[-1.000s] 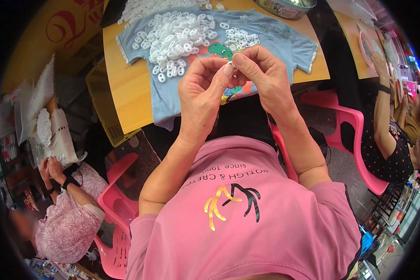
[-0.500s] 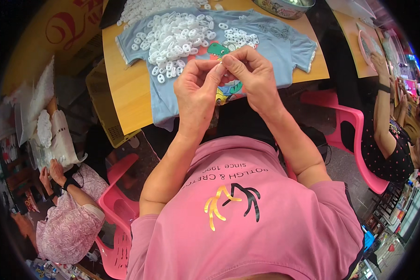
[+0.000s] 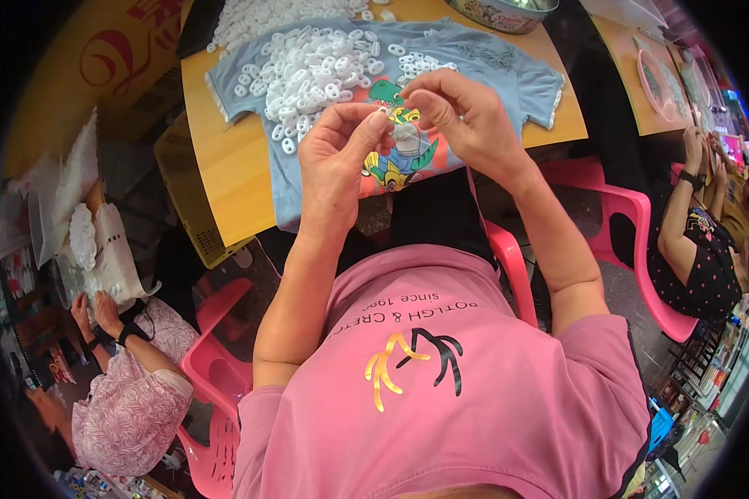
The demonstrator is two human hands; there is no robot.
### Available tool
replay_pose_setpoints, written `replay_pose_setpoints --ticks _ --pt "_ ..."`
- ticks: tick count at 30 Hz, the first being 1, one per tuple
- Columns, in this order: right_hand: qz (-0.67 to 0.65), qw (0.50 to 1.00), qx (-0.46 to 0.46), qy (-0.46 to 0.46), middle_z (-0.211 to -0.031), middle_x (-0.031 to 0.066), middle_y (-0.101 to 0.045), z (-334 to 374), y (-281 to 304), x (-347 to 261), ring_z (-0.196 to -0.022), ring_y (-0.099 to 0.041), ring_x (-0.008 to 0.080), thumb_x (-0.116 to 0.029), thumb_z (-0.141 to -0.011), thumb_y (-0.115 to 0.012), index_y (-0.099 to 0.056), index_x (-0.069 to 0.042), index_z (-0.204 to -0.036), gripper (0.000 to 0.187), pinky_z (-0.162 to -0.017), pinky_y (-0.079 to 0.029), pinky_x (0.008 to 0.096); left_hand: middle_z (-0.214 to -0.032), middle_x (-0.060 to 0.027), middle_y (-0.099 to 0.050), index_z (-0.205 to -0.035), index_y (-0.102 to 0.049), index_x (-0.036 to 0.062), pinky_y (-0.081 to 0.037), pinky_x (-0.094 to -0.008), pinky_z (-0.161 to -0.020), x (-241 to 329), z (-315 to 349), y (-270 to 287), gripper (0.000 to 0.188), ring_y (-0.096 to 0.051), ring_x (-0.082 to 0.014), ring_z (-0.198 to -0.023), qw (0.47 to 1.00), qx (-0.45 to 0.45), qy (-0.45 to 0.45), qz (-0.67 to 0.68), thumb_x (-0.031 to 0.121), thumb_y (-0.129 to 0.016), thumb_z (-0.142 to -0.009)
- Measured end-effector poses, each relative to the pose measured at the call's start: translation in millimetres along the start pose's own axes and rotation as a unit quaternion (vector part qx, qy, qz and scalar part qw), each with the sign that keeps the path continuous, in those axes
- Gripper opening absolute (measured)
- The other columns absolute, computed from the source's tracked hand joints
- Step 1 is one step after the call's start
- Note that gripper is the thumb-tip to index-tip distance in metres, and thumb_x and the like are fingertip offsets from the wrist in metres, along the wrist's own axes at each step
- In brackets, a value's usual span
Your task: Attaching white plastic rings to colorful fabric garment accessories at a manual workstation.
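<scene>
My left hand pinches a small white plastic piece between thumb and forefinger. Just to its right, my right hand has its thumb and forefinger brought together; whatever they hold, if anything, is too small to make out. Both hands hover over a light blue T-shirt with a cartoon dinosaur print, spread on the table. Beyond my left hand lies a heap of white two-holed plastic pieces. A smaller group of white pieces sits beyond my right hand.
Tiny dark grey parts lie on the shirt's right side. More white pieces and a round tin are at the back of the wooden table. People sit on both sides, near pink chairs and a yellow crate.
My hands, touching at the fingertips before, have moved apart. The right hand went slightly right and up, the left slightly left, uncovering more of the print.
</scene>
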State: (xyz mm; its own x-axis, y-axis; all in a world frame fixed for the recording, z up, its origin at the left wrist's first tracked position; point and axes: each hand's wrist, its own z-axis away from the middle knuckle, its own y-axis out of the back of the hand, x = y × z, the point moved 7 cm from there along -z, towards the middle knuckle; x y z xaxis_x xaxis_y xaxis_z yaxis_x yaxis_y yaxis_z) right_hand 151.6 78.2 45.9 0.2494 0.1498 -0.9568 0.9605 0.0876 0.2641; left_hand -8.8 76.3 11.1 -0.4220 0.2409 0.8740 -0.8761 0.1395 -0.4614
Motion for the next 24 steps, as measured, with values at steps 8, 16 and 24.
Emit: replay_pose_setpoints --ticks 8,16,24 --pt "0.244 0.924 -0.052 0.29 -0.082 0.0108 -0.06 3 -8 -45 -0.069 -0.06 0.0286 -0.008 -0.088 -0.066 -0.061 0.001 -0.088 0.011 -0.058 -0.047 0.0349 -0.087 -0.0069 -0.068 -0.099 -0.064 -0.0026 -0.049 -0.0232 -0.069 7 5 -7 0.019 -0.061 -0.0097 -0.075 0.998 -0.044 0.0 -0.052 0.012 -0.069 -0.089" --pt "0.226 0.927 0.047 0.296 -0.074 0.0116 -0.056 18 -19 -39 -0.064 -0.057 0.0284 -0.002 -0.088 -0.064 -0.057 0.001 -0.082 0.01 -0.053 -0.044 0.0373 -0.086 -0.006 -0.067 -0.096 -0.063 -0.0012 -0.049 -0.0213 -0.065 -2 12 -11 0.013 -0.06 -0.0087 -0.071 0.999 -0.013 -0.01 -0.049 0.01 -0.068 -0.09" --pt "0.197 0.952 0.089 0.215 -0.073 0.0116 -0.056 18 -20 -9 -0.062 -0.056 0.029 -0.008 -0.091 -0.062 -0.059 0.001 -0.086 0.011 -0.054 -0.044 0.0354 -0.085 -0.0055 -0.067 -0.095 -0.062 -0.0006 -0.048 -0.0219 -0.064 -14 4 0 0.011 -0.06 -0.0088 -0.071 0.998 0.012 -0.001 -0.063 0.008 -0.067 -0.09"
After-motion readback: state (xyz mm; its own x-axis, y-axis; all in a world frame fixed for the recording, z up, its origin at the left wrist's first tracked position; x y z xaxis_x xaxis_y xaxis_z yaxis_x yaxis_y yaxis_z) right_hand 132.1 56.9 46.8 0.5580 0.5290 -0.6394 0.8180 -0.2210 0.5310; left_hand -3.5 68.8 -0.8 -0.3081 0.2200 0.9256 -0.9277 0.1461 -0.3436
